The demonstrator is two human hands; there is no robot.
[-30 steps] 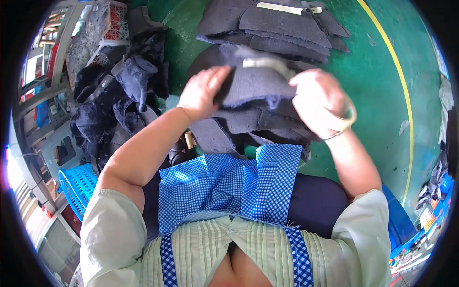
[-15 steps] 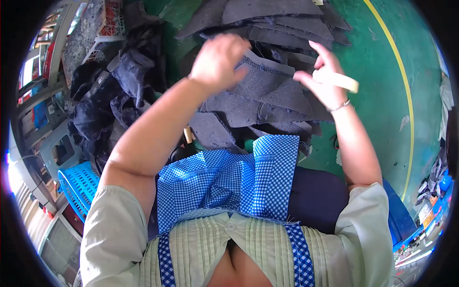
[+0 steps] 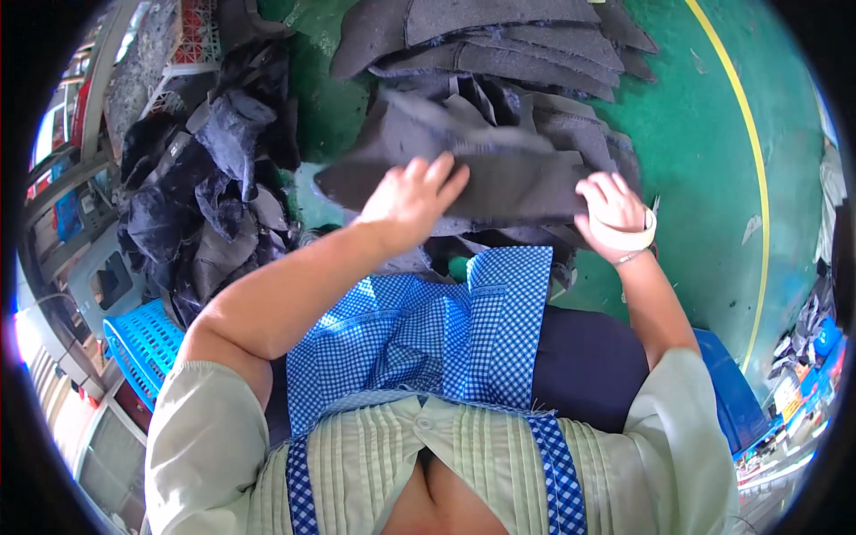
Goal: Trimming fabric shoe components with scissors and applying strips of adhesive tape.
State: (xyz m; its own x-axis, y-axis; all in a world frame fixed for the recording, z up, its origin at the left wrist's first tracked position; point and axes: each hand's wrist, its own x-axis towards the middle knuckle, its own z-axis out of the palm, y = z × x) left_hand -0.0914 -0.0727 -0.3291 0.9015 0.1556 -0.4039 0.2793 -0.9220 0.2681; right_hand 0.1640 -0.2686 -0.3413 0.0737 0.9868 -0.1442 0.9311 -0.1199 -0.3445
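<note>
A dark grey fabric piece (image 3: pixel 526 185) stretches sideways between my two hands, over a heap of similar cut pieces. My left hand (image 3: pixel 412 203) grips its left part, fingers over the top and thumb hidden. At the right end, my right hand (image 3: pixel 613 207) has its fingers curled over the fabric's edge. A cream-coloured ring (image 3: pixel 626 237), like a roll of tape, sits around that hand near the wrist. Behind the held piece, a fabric edge (image 3: pixel 477 129) is smeared by motion.
A stack of grey fabric pieces (image 3: pixel 508 53) lies farther away on the green floor (image 3: pixel 704 178). Dark crumpled scraps (image 3: pixel 205 205) are heaped at the left, near a blue basket (image 3: pixel 147 343). A yellow line (image 3: pixel 753 152) runs along the right; a blue bin (image 3: pixel 731 392) stands beside me.
Both hands were raised apart above the heap with nothing in them. They have come down nearer to me and taken hold of a fabric piece.
</note>
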